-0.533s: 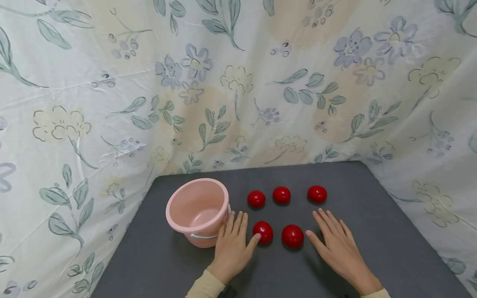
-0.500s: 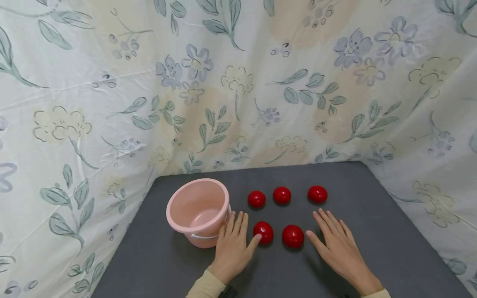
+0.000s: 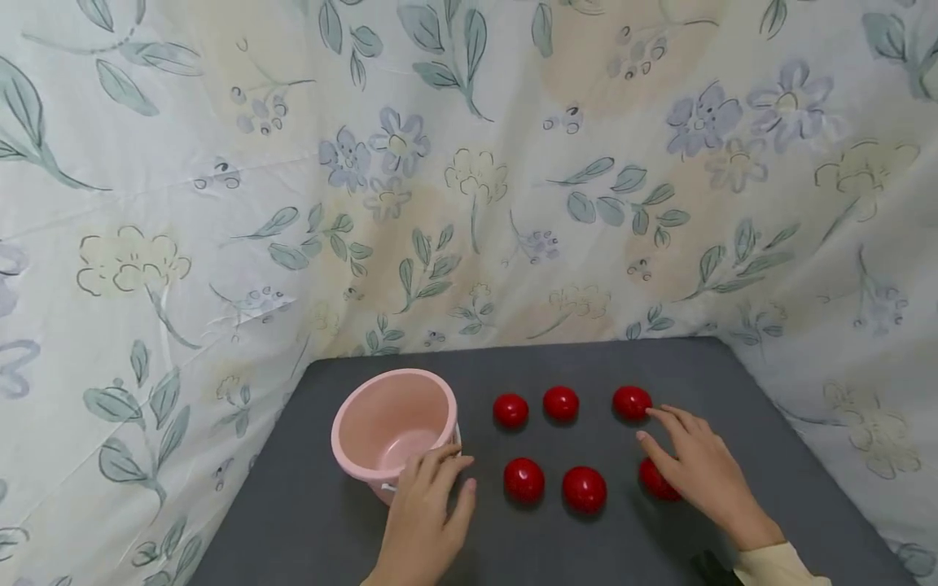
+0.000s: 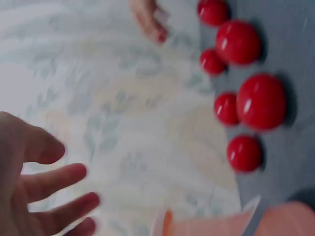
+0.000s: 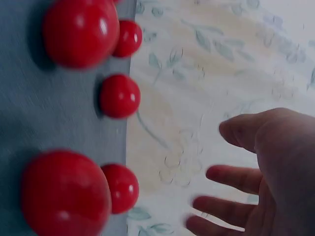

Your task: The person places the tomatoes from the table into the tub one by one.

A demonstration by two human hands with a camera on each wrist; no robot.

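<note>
Both hands have lifted off the grey surface (image 3: 733,382). Left hand (image 3: 425,521), loosely curled and holding nothing, now at the pink plastic bucket (image 3: 381,423) rim. Right hand (image 3: 696,472), fingers spread and empty, has moved to the far-right glossy red ball (image 3: 630,402), another partly hidden under it.

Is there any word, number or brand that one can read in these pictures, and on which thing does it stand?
None: no readable text shows.
The pink bucket is plain.
The red balls show only shine.
The floral cloth has flowers and leaves, no letters.
</note>
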